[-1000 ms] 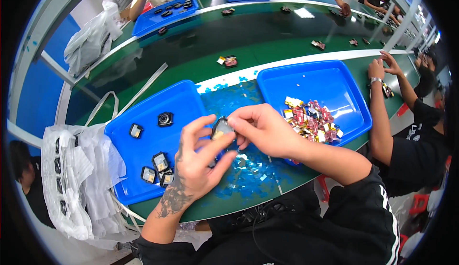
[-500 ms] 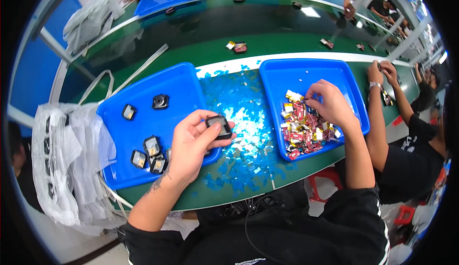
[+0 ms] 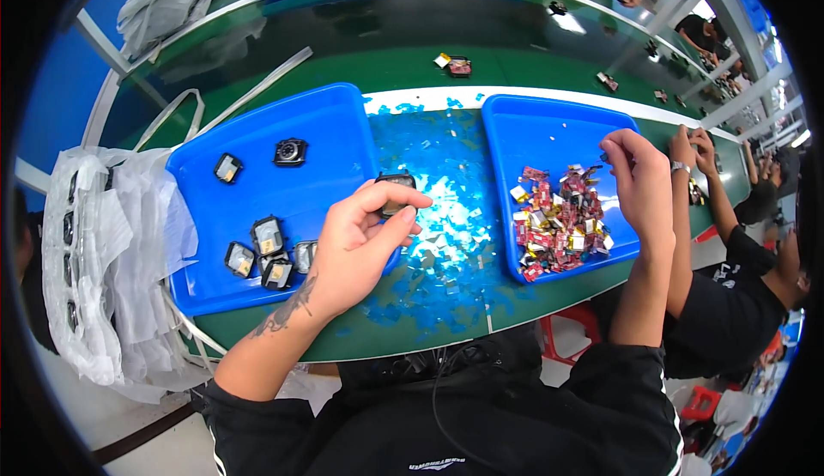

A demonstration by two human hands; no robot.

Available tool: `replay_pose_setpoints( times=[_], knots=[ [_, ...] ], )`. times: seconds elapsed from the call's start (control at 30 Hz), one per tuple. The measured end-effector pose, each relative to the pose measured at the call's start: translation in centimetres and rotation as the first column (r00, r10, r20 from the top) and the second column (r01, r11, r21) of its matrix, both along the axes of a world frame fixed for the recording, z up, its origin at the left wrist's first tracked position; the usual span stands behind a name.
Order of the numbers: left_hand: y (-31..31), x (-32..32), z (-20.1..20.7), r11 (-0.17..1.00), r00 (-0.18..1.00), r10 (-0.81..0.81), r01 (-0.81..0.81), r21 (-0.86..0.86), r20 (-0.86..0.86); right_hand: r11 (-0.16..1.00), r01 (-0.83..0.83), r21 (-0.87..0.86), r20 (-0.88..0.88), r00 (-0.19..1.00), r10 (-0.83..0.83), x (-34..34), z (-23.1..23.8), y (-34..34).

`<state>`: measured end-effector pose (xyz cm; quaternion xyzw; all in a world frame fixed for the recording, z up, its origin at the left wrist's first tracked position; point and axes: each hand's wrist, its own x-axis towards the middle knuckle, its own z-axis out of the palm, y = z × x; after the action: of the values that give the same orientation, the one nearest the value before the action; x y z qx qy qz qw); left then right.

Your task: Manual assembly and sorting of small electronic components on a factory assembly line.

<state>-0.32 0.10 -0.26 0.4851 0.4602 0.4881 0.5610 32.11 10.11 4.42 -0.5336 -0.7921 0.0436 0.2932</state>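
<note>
Two trays flank my left hand; my right hand overlaps one's edge. The left grips a case; I'd want that hold light, rim only. Whether the right pinches anything, I can't tell.

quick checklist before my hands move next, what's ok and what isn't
1. Black casing in left hand: ok, between thumb and fingers.
2. Right hand clear of red-and-yellow parts pile: ok, right of it.
3. Small dark piece in right hand, identity: cannot tell, too small.
4. Space between left tray and right tray scrap-free: not ok, blue scraps strewn there.
5. Left-tray casings lying apart: not ok, some touch.
</note>
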Motion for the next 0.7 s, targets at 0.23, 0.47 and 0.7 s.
replay_pose_setpoints(
  times=[0.23,0.47,0.7],
  knots=[
    [-0.2,0.1,0.1,0.998,0.998,-0.058,0.058,0.002,0.014,0.977,0.017,-0.215,-0.235,0.97,-0.069,0.6,-2.5,0.5],
    [-0.2,0.2,0.0,0.999,0.995,-0.039,0.041,0.026,-0.088,0.999,0.043,-0.022,-0.535,0.844,-0.048,0.6,-2.6,0.3],
    [0.0,0.2,0.3,0.999,0.998,-0.005,0.008,0.051,-0.06,0.989,0.028,-0.146,-0.611,0.784,-0.112,1.3,-1.7,0.8]
  ],
)
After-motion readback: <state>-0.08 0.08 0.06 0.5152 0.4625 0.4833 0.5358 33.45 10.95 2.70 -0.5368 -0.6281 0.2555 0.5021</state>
